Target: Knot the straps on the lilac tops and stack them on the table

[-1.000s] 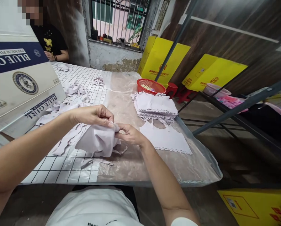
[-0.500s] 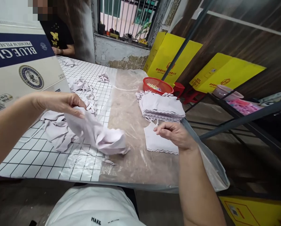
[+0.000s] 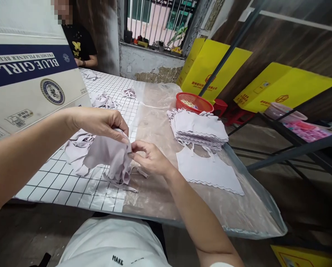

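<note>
A pale lilac camisole top (image 3: 110,154) hangs crumpled between my hands over the near part of the table. My left hand (image 3: 105,124) pinches its upper edge from above. With thumb and fingertips, my right hand (image 3: 149,157) grips the same cloth at its right side. Thin straps dangle below it onto the plastic. To the right, one camisole (image 3: 207,168) lies flat with its straps toward a neat stack of folded ones (image 3: 199,126). Behind my left wrist rests a loose heap of the same cloth (image 3: 78,146), partly hidden.
A printed carton (image 3: 38,85) stands at the left. A red basket (image 3: 194,103) sits behind the stack. Clear plastic sheeting (image 3: 160,200) covers the table's right part. Metal shelving (image 3: 294,148) borders the right side. Across the table is another person (image 3: 81,44) in black.
My right hand has moved left from the flat camisole and taken hold of the cloth in my left hand. The left hand has brought that cloth slightly right and up.
</note>
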`<action>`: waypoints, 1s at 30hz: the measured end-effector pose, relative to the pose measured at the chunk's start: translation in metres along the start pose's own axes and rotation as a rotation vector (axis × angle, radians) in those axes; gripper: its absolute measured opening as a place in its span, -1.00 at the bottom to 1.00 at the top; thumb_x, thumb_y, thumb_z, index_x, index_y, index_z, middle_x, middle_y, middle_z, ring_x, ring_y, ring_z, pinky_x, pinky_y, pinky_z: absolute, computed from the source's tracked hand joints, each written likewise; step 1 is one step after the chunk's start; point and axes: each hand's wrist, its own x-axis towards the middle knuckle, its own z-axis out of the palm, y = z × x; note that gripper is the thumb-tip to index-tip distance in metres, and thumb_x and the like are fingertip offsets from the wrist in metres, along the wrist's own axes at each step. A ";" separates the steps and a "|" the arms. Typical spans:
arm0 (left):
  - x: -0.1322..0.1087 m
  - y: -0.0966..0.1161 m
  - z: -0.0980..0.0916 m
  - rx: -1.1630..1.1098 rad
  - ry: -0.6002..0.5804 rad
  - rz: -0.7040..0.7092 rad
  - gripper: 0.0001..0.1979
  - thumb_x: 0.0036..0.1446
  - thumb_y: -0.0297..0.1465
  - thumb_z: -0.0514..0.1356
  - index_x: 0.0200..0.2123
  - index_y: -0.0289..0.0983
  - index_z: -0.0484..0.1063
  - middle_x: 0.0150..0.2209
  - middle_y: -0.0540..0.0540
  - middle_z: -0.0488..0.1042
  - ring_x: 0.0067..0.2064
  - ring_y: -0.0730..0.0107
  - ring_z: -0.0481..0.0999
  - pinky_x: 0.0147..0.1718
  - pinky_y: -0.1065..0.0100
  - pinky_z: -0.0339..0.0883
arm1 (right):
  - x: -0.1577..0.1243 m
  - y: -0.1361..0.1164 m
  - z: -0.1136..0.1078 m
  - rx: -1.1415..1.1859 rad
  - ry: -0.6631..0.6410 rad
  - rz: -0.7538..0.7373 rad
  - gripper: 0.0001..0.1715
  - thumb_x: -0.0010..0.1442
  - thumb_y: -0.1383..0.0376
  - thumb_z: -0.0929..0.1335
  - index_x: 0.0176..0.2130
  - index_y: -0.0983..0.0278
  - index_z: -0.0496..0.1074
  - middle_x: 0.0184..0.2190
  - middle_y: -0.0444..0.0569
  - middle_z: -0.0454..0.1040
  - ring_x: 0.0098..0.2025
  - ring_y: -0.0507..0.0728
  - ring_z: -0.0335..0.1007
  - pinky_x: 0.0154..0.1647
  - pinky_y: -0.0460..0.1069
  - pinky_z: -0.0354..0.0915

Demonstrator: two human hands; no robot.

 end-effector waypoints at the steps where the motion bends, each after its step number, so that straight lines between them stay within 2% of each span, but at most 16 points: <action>1: -0.002 0.001 -0.003 0.007 -0.051 -0.025 -0.78 -0.07 -0.21 0.43 -0.47 -0.25 0.61 -0.65 0.00 0.34 -0.57 0.42 0.30 -0.59 0.39 0.19 | -0.001 0.001 -0.003 0.040 -0.008 0.022 -0.87 0.22 0.24 0.36 -0.27 0.27 0.45 -0.32 -0.11 0.48 -0.22 0.06 0.40 -0.06 0.02 0.33; 2: -0.004 0.001 -0.006 0.004 -0.089 -0.048 -0.78 -0.06 -0.20 0.42 -0.47 -0.25 0.61 -0.64 -0.01 0.36 -0.56 0.40 0.32 -0.59 0.39 0.20 | -0.003 0.001 -0.007 0.079 -0.005 0.048 -0.87 0.21 0.24 0.36 -0.29 0.27 0.44 -0.35 -0.12 0.46 -0.25 0.05 0.39 -0.09 0.00 0.33; 5: -0.006 -0.004 -0.010 -0.023 -0.053 -0.078 -0.73 -0.07 -0.15 0.41 -0.50 -0.25 0.59 -0.62 -0.03 0.39 -0.55 0.37 0.35 -0.58 0.38 0.20 | -0.011 0.000 -0.019 0.180 0.044 0.104 -0.84 0.22 0.20 0.37 -0.30 0.25 0.42 -0.34 -0.12 0.44 -0.25 0.05 0.37 -0.11 -0.01 0.32; 7: -0.002 -0.008 -0.010 0.013 -0.027 -0.089 -0.68 -0.02 -0.10 0.37 -0.52 -0.25 0.57 -0.61 -0.02 0.38 -0.55 0.40 0.33 -0.59 0.39 0.17 | -0.014 -0.002 -0.020 0.222 0.093 0.114 -0.78 0.25 0.13 0.34 -0.29 0.24 0.40 -0.33 -0.11 0.42 -0.24 0.06 0.36 -0.09 0.01 0.33; 9: 0.005 -0.013 -0.007 0.063 0.020 -0.078 -0.66 0.02 -0.09 0.34 -0.52 -0.26 0.55 -0.62 0.00 0.34 -0.57 0.45 0.27 -0.58 0.40 0.10 | -0.014 -0.001 -0.012 0.232 0.122 0.130 -0.71 0.22 0.07 0.36 -0.21 0.22 0.36 -0.25 -0.08 0.41 -0.20 0.08 0.36 -0.09 0.02 0.34; 13: 0.016 -0.013 -0.003 0.058 0.106 -0.078 -0.67 0.02 -0.15 0.37 -0.55 -0.29 0.49 -0.64 0.04 0.22 -0.58 0.52 0.17 -0.55 0.40 0.01 | -0.010 0.013 0.017 0.043 0.248 0.147 -0.33 -0.04 0.14 0.53 0.00 0.18 0.26 -0.05 -0.03 0.37 -0.07 0.13 0.33 -0.06 0.04 0.32; 15: 0.015 -0.009 -0.005 0.032 0.140 -0.107 -0.64 0.02 -0.13 0.37 -0.56 -0.30 0.46 -0.64 0.04 0.21 -0.58 0.52 0.19 -0.55 0.40 0.01 | -0.008 0.026 0.026 -0.021 0.328 0.139 -0.47 0.02 0.18 0.48 -0.04 0.20 0.29 -0.13 -0.06 0.39 -0.13 0.11 0.32 -0.09 0.02 0.30; 17: 0.010 -0.005 -0.011 0.028 0.165 -0.145 -0.61 0.03 -0.08 0.35 -0.55 -0.30 0.46 -0.63 0.02 0.26 -0.56 0.49 0.26 -0.55 0.40 0.04 | -0.009 0.039 0.025 0.013 0.316 0.154 -0.72 0.13 0.16 0.39 -0.18 0.23 0.35 -0.30 -0.13 0.38 -0.27 0.07 0.30 -0.21 -0.02 0.28; 18: 0.005 -0.004 -0.015 0.041 0.170 -0.166 -0.60 0.03 -0.06 0.34 -0.52 -0.30 0.47 -0.61 0.00 0.29 -0.54 0.46 0.30 -0.54 0.41 0.07 | -0.011 0.044 0.020 0.049 0.282 0.167 -0.77 0.16 0.14 0.37 -0.26 0.24 0.36 -0.38 -0.15 0.36 -0.33 0.05 0.27 -0.27 -0.04 0.25; 20: -0.005 -0.005 -0.026 0.098 0.157 -0.211 -0.58 0.03 -0.03 0.32 -0.46 -0.31 0.51 -0.57 -0.01 0.35 -0.49 0.43 0.36 -0.52 0.43 0.14 | -0.019 0.049 0.002 0.116 0.207 0.192 -0.69 0.14 0.06 0.40 -0.36 0.25 0.37 -0.46 -0.18 0.32 -0.40 0.03 0.23 -0.36 -0.07 0.20; 22: -0.015 -0.012 -0.037 0.158 0.095 -0.269 -0.54 -0.02 0.01 0.33 -0.39 -0.34 0.54 -0.53 -0.04 0.40 -0.45 0.42 0.39 -0.48 0.44 0.23 | -0.031 0.046 -0.022 0.153 0.167 0.214 -0.61 0.11 0.00 0.43 -0.40 0.26 0.38 -0.49 -0.18 0.31 -0.42 0.01 0.21 -0.40 -0.09 0.17; 26: -0.030 -0.032 -0.053 0.163 -0.018 -0.360 -0.40 -0.15 0.07 0.38 -0.30 -0.39 0.56 -0.49 -0.08 0.45 -0.39 0.40 0.41 -0.40 0.37 0.37 | -0.060 0.024 -0.067 0.153 0.118 0.212 -0.52 0.08 -0.07 0.46 -0.46 0.28 0.40 -0.53 -0.18 0.31 -0.47 -0.01 0.18 -0.42 -0.09 0.14; 30: -0.040 -0.044 -0.057 0.176 -0.008 -0.322 -0.33 -0.11 0.15 0.32 -0.32 -0.42 0.55 -0.51 -0.04 0.45 -0.44 0.48 0.39 -0.46 0.44 0.32 | -0.076 -0.001 -0.093 0.061 0.114 0.137 -0.50 0.10 -0.08 0.46 -0.51 0.27 0.39 -0.54 -0.16 0.31 -0.48 0.01 0.19 -0.41 -0.07 0.15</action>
